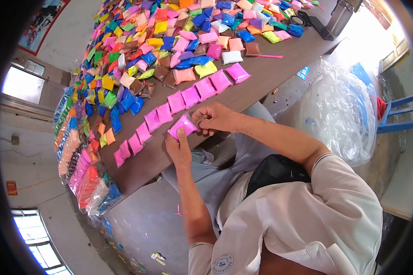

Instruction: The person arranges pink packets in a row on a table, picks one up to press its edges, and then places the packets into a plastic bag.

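A small pink packet (184,124) in clear wrapping is held up at the table's front edge. My left hand (181,145) grips its lower end, with the thumb pressed flat on top. At the packet's right edge, the fingers of my right hand (211,119) are curled and pinched together; the fingertips are partly hidden, but they appear to hold that edge. Just beyond my hands, several similar pink packets (176,102) lie in a slanting row on the brown table (261,75).
A large heap of multicoloured packets (160,46) covers the table's far side. Clear bags of packets (85,172) hang at the left edge. At the far right end stand a metal flask (340,17) and a phone-like black object (322,28). A big plastic bag (337,114) and blue stool (397,114) are to my right.
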`<state>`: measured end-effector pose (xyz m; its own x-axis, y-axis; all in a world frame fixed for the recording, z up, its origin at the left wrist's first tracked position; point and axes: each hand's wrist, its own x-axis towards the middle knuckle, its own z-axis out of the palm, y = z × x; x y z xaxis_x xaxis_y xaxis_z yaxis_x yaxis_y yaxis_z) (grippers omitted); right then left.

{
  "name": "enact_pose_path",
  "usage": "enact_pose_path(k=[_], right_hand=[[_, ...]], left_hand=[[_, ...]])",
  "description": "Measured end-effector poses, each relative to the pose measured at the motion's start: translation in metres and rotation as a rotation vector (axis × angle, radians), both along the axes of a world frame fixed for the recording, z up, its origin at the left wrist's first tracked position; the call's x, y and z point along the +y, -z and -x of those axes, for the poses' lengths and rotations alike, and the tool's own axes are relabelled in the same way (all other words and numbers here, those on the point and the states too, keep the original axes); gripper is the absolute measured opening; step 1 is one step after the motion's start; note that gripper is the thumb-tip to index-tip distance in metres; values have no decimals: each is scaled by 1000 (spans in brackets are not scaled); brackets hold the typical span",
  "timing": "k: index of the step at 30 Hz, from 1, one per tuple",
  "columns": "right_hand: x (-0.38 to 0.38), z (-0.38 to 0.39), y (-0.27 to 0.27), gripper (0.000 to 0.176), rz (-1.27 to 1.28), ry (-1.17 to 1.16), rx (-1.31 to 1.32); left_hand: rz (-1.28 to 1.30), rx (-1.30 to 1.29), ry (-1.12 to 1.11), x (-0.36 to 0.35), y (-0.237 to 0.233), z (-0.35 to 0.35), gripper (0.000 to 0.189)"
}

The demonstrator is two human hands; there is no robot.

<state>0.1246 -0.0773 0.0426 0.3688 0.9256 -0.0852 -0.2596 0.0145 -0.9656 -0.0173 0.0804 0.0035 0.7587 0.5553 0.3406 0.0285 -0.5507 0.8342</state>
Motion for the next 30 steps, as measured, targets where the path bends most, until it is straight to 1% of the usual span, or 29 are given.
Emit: enact_pose_path(k=[3,6,9,12,18,21,24,27,30], right_hand=[[0,0,-1,10,-28,1,16],[-1,4,-2,16,-41,33,-109],[4,12,17,21,-177,141,-306],[2,17,17,19,-136,179,-384],[6,29,14,21,-105,326,-394],[8,30,14,21,-91,388,-480],[8,31,11,20,-54,404,-548],[7,29,12,17,-6,355,-567],[7,26,15,17,-33,332,-658]], left_hand=[[-5,13,5,1,1,0,47],[-2,28,12,0,-1,1,48],[-1,47,9,1,-1,2,48],[-8,40,7,0,-1,2,48],[-31,55,-8,2,0,1,49],[-31,49,-3,0,-3,0,49],[-46,63,-4,0,-3,0,50],[-84,89,-4,0,-2,0,51],[-146,98,-1,0,-2,-1,51]])
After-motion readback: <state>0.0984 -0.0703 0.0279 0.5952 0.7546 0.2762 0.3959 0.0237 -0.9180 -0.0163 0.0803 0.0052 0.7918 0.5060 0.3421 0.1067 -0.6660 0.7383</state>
